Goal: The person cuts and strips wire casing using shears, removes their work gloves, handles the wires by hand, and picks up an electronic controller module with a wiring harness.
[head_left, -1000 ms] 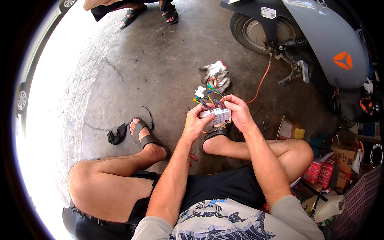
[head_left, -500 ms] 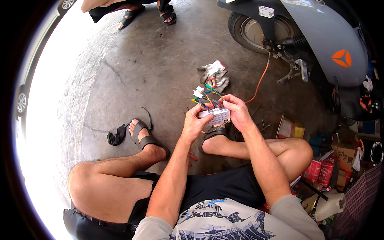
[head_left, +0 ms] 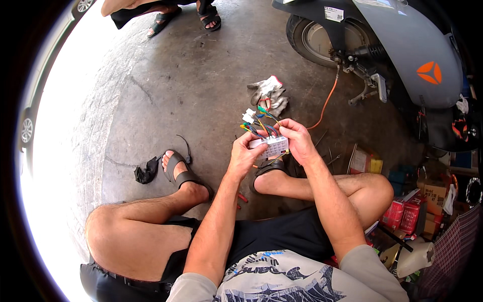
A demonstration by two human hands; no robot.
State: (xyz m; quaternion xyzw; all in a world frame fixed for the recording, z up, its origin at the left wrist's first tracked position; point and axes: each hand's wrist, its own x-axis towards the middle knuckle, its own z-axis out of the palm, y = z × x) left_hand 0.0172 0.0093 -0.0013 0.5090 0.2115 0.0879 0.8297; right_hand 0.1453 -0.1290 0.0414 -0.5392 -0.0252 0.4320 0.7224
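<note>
Between my knees I hold up a small white box with a printed label (head_left: 275,148), tilted towards me. Several coloured wires (head_left: 266,126) rise from its far edge, ending in a white plug connector (head_left: 249,116) and small green and yellow ends. My left hand (head_left: 243,152) grips the box's left end, thumb across the labelled face and fingers behind. At the far right corner, my right hand (head_left: 299,140) is closed, its thumb and forefinger pinched by the wires; its exact hold is partly hidden. Just beyond the wires lies a pair of grey-white work gloves (head_left: 271,95).
A grey scooter (head_left: 417,55) stands at the far right, an orange hose (head_left: 329,100) running from its wheel area. Red handles (head_left: 243,198) lie beneath my forearms. Boxes (head_left: 435,196) crowd the right side. Another person's sandalled feet (head_left: 163,22) are at the far left.
The white box has shifted very slightly to the left in my hands. Both hands keep nearly the same grip and place.
</note>
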